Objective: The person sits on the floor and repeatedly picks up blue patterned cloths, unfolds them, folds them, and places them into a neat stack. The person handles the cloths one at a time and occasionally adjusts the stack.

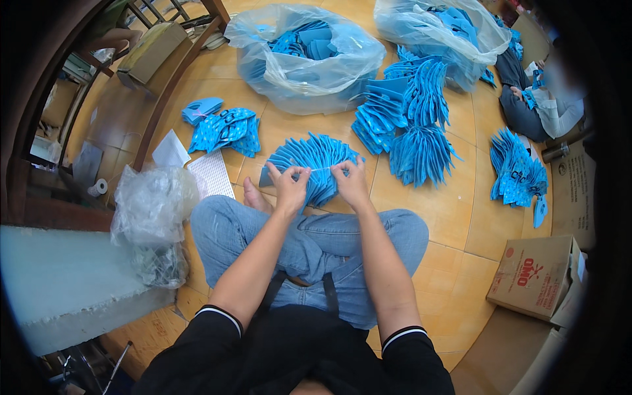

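Note:
A fanned row of flat blue pieces (pixel 316 150) lies on the tiled floor just in front of my crossed legs. Above its near side, a thin white string or strip (pixel 320 169) runs between my two hands. My left hand (pixel 290 186) pinches one end at the thumb and fingertips. The other end sits in the closed fingertips of my right hand (pixel 351 183), at the right side of the row. What the pieces are, and whether the strip touches them, I cannot tell.
Beyond are a plastic bag (pixel 303 85) of blue pieces and another bag (pixel 454 46). Blue stacks lie left (pixel 227 130), right (pixel 418 151) and far right (pixel 517 170), near a seated person (pixel 543 108). Crumpled plastic (pixel 155 210), a white sheet (pixel 210 176) and a cardboard box (pixel 533 276) flank me.

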`<state>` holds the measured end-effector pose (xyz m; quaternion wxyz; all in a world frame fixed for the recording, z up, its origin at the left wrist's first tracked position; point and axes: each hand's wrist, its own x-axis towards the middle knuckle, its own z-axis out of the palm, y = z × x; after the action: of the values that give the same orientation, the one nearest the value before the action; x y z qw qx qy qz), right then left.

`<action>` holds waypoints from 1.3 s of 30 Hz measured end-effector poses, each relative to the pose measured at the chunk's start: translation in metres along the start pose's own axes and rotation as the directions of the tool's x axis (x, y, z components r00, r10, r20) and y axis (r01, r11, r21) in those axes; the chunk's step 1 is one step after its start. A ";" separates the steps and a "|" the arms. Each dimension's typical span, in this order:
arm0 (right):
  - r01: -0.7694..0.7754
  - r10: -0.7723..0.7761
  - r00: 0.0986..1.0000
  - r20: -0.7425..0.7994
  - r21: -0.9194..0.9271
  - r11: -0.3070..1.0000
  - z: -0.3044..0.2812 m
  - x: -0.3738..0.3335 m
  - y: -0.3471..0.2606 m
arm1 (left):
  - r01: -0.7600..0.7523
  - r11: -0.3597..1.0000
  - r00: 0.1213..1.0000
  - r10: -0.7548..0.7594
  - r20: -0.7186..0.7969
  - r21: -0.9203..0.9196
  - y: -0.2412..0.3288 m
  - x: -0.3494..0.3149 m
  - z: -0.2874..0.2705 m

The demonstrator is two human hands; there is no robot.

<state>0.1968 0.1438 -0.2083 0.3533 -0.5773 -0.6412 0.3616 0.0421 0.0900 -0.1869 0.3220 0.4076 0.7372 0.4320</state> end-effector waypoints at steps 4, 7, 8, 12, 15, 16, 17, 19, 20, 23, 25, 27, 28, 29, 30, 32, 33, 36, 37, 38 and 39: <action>-0.273 0.152 0.934 0.323 0.369 0.889 -0.002 0.012 0.004 | -0.143 0.982 0.982 0.156 0.107 -0.125 -0.020 0.016 -0.004; -0.483 0.188 0.847 0.497 0.572 0.663 0.003 0.013 0.001 | -0.063 0.939 0.979 0.123 0.161 -0.337 -0.025 0.029 -0.010; -0.538 0.171 0.814 0.555 0.610 0.581 0.004 0.014 0.000 | -0.083 0.947 0.980 0.134 0.148 -0.310 -0.024 0.031 -0.010; -0.479 0.203 0.840 0.504 0.512 0.713 0.005 0.012 0.001 | -0.126 0.986 0.989 0.117 0.086 0.112 -0.009 0.022 -0.020; -0.133 0.041 0.964 0.261 0.344 0.930 0.005 0.006 0.001 | -0.250 0.882 0.968 0.236 0.085 0.400 0.010 0.013 -0.034; 0.055 -0.086 0.987 0.137 0.211 0.976 0.005 0.002 0.001 | -0.331 0.825 0.939 0.334 0.077 0.459 0.016 0.011 -0.038; 0.220 -0.221 0.975 0.026 0.030 0.975 0.004 -0.001 -0.001 | -0.289 0.911 0.955 0.253 0.157 0.294 0.022 0.012 -0.040; 0.227 -0.227 0.974 0.007 0.036 0.973 0.005 -0.005 -0.006 | -0.182 0.982 0.941 0.190 0.279 -0.053 0.031 0.013 -0.039; 0.272 -0.271 0.962 -0.032 0.028 0.962 0.005 -0.006 -0.008 | -0.055 0.962 0.947 0.136 0.291 -0.269 0.033 0.012 -0.034; 0.125 -0.126 0.992 -0.001 0.141 0.982 0.005 -0.006 -0.014 | 0.270 0.656 0.941 -0.026 0.336 -0.704 0.033 0.015 -0.016; 0.123 -0.122 0.992 -0.017 0.104 0.987 0.005 -0.005 -0.013 | 0.382 0.473 0.919 -0.106 0.379 -0.794 0.026 0.017 -0.009; 0.104 -0.103 0.994 -0.025 0.038 0.994 0.005 -0.004 -0.010 | 0.379 0.497 0.922 -0.133 0.363 -0.781 0.015 0.020 -0.010; 0.079 -0.079 0.997 -0.023 -0.018 0.997 0.006 -0.004 -0.009 | 0.377 0.510 0.924 -0.146 0.354 -0.773 0.008 0.021 -0.012; 0.054 -0.057 0.998 -0.039 -0.063 0.997 0.006 -0.003 -0.007 | 0.374 0.521 0.926 -0.165 0.339 -0.767 0.003 0.022 -0.016; 0.044 -0.047 0.998 -0.031 -0.098 0.994 0.008 -0.003 -0.006 | 0.369 0.533 0.929 -0.183 0.322 -0.761 -0.003 0.024 -0.020; 0.041 -0.046 0.998 -0.035 -0.127 0.991 0.010 -0.003 -0.004 | 0.399 0.499 0.915 -0.278 0.293 -0.769 -0.011 0.025 -0.027; -0.015 0.012 1.000 -0.028 -0.103 0.995 0.011 -0.003 -0.005 | 0.387 0.487 0.921 -0.240 0.306 -0.783 -0.013 0.025 -0.030; -0.154 0.149 0.988 0.045 0.158 0.975 0.009 -0.001 -0.008 | 0.416 0.451 0.907 -0.271 0.323 -0.790 -0.014 0.025 -0.035; -0.229 0.211 0.973 0.091 0.324 0.918 0.008 0.001 -0.009 | 0.412 0.453 0.910 -0.254 0.328 -0.791 -0.012 0.024 -0.036; -0.291 0.262 0.957 0.128 0.477 0.829 0.007 0.001 -0.011 | 0.407 0.455 0.913 -0.236 0.334 -0.792 -0.010 0.023 -0.036; -0.351 0.282 0.936 0.209 0.590 0.727 0.006 0.002 -0.013 | 0.413 0.444 0.910 -0.230 0.345 -0.795 -0.007 0.022 -0.036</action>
<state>0.1851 0.1445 -0.1995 0.4218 -0.5102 -0.3966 0.6360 0.0003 0.0934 -0.1810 0.6234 0.0861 0.4579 0.6279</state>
